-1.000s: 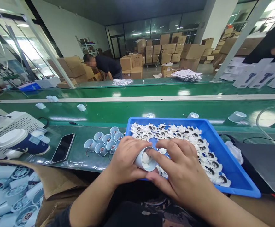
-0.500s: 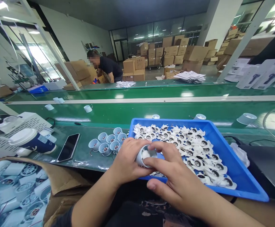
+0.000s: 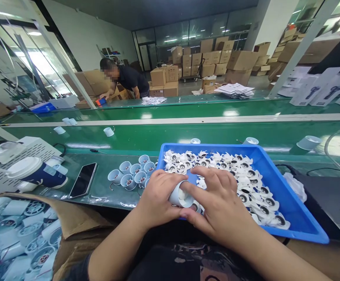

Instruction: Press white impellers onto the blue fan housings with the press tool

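Observation:
My left hand (image 3: 158,195) is wrapped round a short white plastic cylinder (image 3: 179,196) whose open end faces right. My right hand (image 3: 220,203) lies against that open end, its fingers curled over a white fan impeller seated in the cylinder's mouth. Both hands hover over the near left corner of a blue tray (image 3: 289,207) filled with several white fan impellers (image 3: 246,183). A cluster of finished cylinders (image 3: 131,173) stands upright just left of the tray.
A phone (image 3: 83,180) and a lidded coffee cup (image 3: 35,173) lie to the left. A cardboard box of cylinders (image 3: 15,238) sits at bottom left. Loose cylinders dot the green conveyor belt (image 3: 170,134). A person (image 3: 126,80) bends over boxes beyond.
My right hand has shifted from pinching at the cylinder's rim to covering its open end. The view has drifted a little; the person beyond has reached towards the far belt.

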### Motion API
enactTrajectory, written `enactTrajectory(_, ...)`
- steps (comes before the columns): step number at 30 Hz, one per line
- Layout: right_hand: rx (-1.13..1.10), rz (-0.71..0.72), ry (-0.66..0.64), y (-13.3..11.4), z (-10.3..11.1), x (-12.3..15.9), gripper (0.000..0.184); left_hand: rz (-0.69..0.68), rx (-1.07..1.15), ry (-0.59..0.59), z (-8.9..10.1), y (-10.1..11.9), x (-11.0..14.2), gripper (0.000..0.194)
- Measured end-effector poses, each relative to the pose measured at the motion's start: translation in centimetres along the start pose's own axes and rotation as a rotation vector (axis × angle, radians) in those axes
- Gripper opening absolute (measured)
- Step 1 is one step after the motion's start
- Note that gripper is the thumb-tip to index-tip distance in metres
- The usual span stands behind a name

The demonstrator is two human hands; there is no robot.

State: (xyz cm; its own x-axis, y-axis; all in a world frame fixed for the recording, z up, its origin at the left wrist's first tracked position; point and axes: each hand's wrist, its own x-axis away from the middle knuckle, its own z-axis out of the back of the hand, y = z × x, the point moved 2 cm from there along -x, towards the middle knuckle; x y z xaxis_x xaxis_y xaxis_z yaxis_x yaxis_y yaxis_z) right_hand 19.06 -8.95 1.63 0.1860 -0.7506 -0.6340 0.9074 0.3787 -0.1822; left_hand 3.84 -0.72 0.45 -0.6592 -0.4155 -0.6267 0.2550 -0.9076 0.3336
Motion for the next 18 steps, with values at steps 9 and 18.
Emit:
enactTrajectory(9,-0.406,-0.07,-0.202,-0.1,-0.2,0.6,0.058,0.041,0.037,0.017,-0.1,0.0,-0.2,0.042)
enactTrajectory(18,-0.135,-0.1,-0.068,0.8,0.0,0.6,0.046,0.044,-0.015,0.021,-0.7,-0.2,0.2,0.048)
